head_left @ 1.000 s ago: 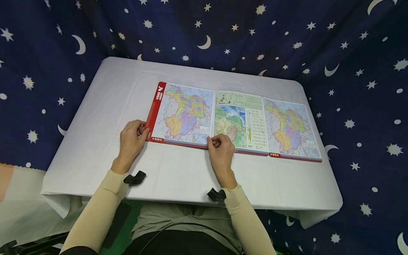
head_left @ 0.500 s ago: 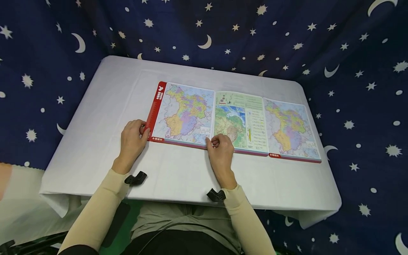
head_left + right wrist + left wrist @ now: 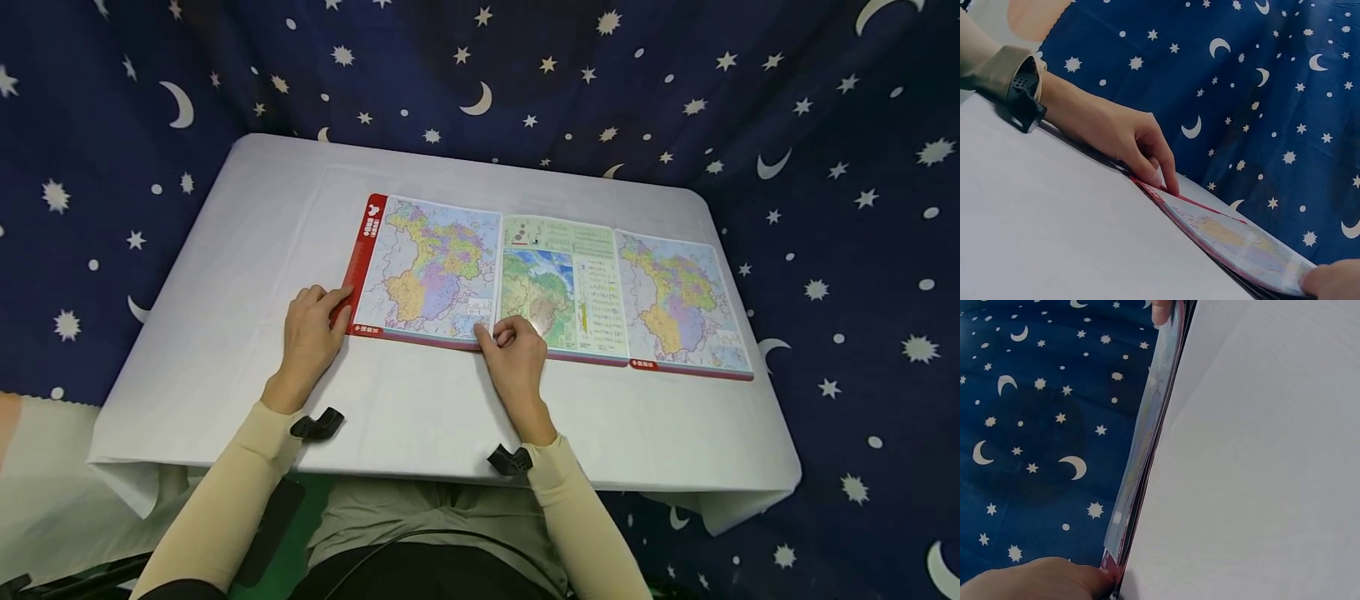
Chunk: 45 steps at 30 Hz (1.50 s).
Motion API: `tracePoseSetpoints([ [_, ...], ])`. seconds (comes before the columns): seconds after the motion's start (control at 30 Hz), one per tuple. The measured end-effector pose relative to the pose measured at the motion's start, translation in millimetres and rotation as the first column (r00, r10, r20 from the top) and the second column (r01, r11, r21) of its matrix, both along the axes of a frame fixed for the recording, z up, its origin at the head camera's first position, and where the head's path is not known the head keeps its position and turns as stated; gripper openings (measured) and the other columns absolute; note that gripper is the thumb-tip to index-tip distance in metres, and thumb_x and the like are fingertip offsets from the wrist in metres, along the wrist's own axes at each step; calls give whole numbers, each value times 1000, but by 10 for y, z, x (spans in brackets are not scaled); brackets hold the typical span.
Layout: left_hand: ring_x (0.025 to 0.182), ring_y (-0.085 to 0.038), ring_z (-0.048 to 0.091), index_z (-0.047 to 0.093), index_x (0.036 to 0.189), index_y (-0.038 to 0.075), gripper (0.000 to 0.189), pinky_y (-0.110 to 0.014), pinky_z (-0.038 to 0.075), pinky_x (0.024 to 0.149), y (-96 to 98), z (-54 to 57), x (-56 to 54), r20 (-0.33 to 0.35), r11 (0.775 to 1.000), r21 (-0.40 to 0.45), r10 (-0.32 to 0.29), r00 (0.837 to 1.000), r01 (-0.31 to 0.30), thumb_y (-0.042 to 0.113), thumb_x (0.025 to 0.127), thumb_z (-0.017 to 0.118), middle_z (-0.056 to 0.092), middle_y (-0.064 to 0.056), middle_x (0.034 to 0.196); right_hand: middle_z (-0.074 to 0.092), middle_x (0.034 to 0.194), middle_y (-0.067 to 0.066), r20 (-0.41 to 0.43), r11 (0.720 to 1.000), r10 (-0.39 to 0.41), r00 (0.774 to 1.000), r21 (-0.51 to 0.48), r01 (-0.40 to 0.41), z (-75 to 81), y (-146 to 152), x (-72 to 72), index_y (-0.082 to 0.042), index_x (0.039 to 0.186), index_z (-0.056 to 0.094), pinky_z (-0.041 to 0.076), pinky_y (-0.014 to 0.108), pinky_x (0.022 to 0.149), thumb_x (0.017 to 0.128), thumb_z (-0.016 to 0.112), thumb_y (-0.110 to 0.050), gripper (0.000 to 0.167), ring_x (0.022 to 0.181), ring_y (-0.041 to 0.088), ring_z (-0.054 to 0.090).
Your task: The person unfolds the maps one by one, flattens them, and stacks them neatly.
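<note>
A folding map (image 3: 435, 267) lies spread on the white table, three panels in a row with a red strip along its left end. At the near-left corner, the fingertips and thumb of my left hand (image 3: 311, 337) rest on that red strip. My right hand (image 3: 519, 354) is at the near edge by the fold between the left and middle panels. Its thumb lies extended on the left panel, while the other fingers look bent. In the right wrist view, my left hand (image 3: 1119, 128) presses down on the map's corner (image 3: 1222, 234); layered edges show below the top sheet.
White cloth covers the table (image 3: 420, 417), whose near edge runs just in front of my lap. A dark blue curtain (image 3: 420, 75) with moons and stars hangs behind and at the sides. Each wrist carries a black camera (image 3: 318, 425).
My right thumb has slid slightly left, from near the fold onto the left panel. The left fingers have stretched a little farther onto the red strip. The map stays flat.
</note>
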<state>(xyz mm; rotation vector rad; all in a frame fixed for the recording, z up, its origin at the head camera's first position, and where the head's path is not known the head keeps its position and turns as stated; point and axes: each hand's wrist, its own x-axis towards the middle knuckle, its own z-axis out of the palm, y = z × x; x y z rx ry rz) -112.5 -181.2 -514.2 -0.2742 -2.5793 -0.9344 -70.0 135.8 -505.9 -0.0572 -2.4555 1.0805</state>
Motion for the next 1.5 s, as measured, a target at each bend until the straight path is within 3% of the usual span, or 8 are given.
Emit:
tracePoseSetpoints([
  [0.43,79,-33,47,74,128,0,32,-43,31,76,-12,-16,9,7,1000,12,7,1000,-7,7,97,69,54,-16,82,66,65,5,24,990,57,998,-133,-54,31,-18,27,-4,85,71,49,30,64,89,85,-29,28,56,16,59],
  [0.67,78,-32,46,73,128,-1,32,-43,31,76,-14,-25,8,13,1000,12,5,1000,-6,7,97,69,54,-16,82,63,62,5,-27,983,60,998,-171,-63,30,-41,51,-6,79,69,45,24,60,90,84,-21,24,54,14,56],
  [0.93,79,-35,47,74,127,-1,31,-45,32,76,7,-25,7,2,1000,28,-8,1000,8,5,96,70,53,-17,81,65,68,6,-35,971,49,998,-231,-56,35,-8,69,-6,81,68,43,19,57,94,79,-20,21,56,12,56],
  [1.23,77,-34,46,74,126,0,31,-45,32,76,-4,-28,-4,-12,999,34,-13,1000,13,5,96,71,52,-15,79,66,73,8,-63,975,38,997,-217,-51,68,36,70,-5,85,68,44,19,59,97,76,-20,20,59,13,57],
  [1.5,77,-34,46,74,127,0,31,-46,33,77,-12,-27,-3,-9,1000,28,-13,1000,13,6,97,70,52,-15,79,66,74,10,-83,964,6,997,-266,-28,87,104,64,-5,87,69,43,17,59,98,75,-19,19,60,16,57],
])
